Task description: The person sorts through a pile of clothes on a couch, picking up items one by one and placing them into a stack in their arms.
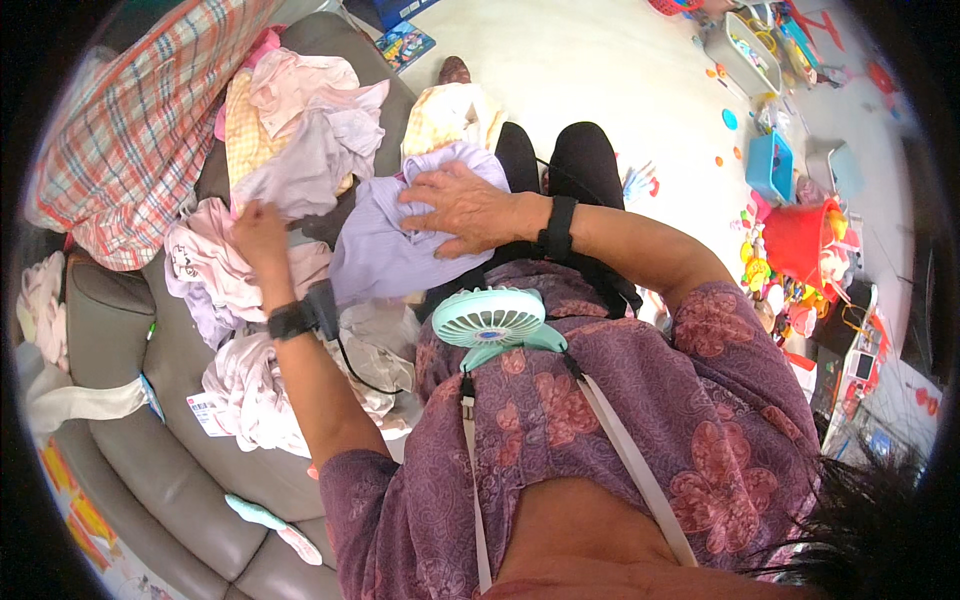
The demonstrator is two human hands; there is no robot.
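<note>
My right hand (458, 210) lies flat, fingers apart, on a lavender ribbed garment (375, 235) spread across my lap and the sofa edge. My left hand (262, 238) is closed at the lower edge of a greyish-lilac garment (318, 160), pinching its cloth. Under and beyond that lie a pale pink garment (290, 85) and a yellow checked cloth (245, 125). Below my left hand is a pink garment with a dark print (205, 255). Pale crumpled clothes (250, 385) are heaped beside my left forearm.
A large plaid bag (140, 130) stands on the grey sofa (190, 450) at the left. A mint neck fan (490, 320) hangs at my chest. On the floor to the right are a red basket (800, 245), a blue bin (770, 168) and scattered toys. A yellowish checked cloth (450, 115) lies beyond my knees.
</note>
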